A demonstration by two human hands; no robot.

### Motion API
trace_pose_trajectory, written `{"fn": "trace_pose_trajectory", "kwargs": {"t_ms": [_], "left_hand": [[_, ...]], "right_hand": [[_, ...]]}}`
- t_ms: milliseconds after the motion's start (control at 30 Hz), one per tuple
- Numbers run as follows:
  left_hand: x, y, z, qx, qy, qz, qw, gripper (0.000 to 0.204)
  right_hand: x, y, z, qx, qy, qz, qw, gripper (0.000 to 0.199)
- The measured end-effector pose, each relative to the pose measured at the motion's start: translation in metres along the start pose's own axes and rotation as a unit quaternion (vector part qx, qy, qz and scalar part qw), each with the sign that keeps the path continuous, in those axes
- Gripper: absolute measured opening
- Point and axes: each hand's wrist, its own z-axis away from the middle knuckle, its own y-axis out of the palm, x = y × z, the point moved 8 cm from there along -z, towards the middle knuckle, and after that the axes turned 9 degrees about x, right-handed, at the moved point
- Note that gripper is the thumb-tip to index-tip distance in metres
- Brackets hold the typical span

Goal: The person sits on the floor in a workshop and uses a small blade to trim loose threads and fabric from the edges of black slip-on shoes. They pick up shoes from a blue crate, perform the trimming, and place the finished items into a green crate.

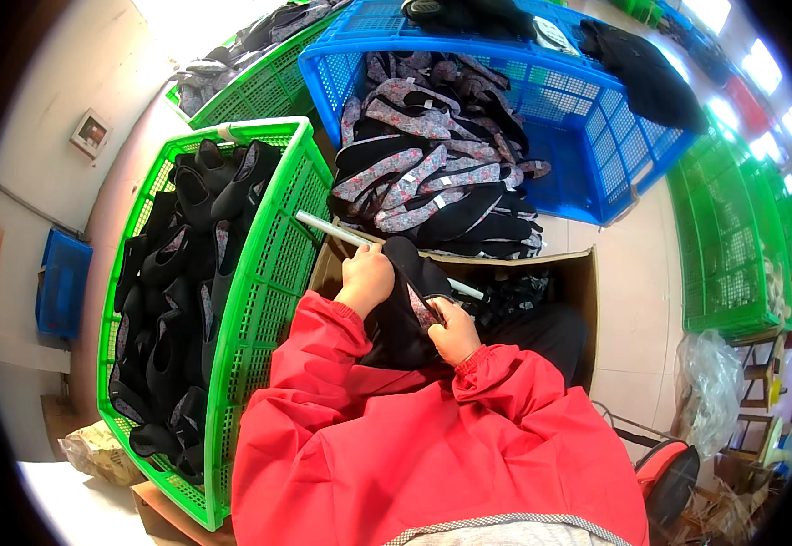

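Hands work one black shoe (pixel 407 300) over a cardboard box (pixel 567 273). Left hand (pixel 366 279) is curled around its upper edge; right hand (pixel 455 330) pinches its floral lining. Green crate (pixel 273 237) of shoes stands just left.

Pale tiled floor (pixel 637 273). White wall (pixel 41 155) at left, small framed box (pixel 91 134) mounted on it. Bright windows (pixel 760 68) at upper right. Blue bin (pixel 62 282) against the wall.

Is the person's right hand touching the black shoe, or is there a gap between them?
Touching. The head view shows the right hand gripping the black shoe at its edge, fingers pressed onto the fabric; the left hand also holds it.
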Motion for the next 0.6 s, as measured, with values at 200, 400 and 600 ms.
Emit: {"fn": "trace_pose_trajectory", "kwargs": {"t_ms": [200,400,600], "left_hand": [[-0.019,-0.021,0.031,-0.19,-0.026,-0.108,0.976,0.015],[-0.002,-0.061,0.105,-0.353,0.169,0.328,0.86,0.021],[0.04,-0.012,0.088,-0.175,0.082,0.86,0.473,0.058]], "right_hand": [[-0.022,-0.003,0.011,-0.001,0.015,-0.09,0.996,0.031],[-0.055,-0.007,0.032,-0.022,0.061,-0.319,0.946,0.028],[-0.042,-0.019,0.046,0.02,0.164,-0.427,0.889,0.032]]}}
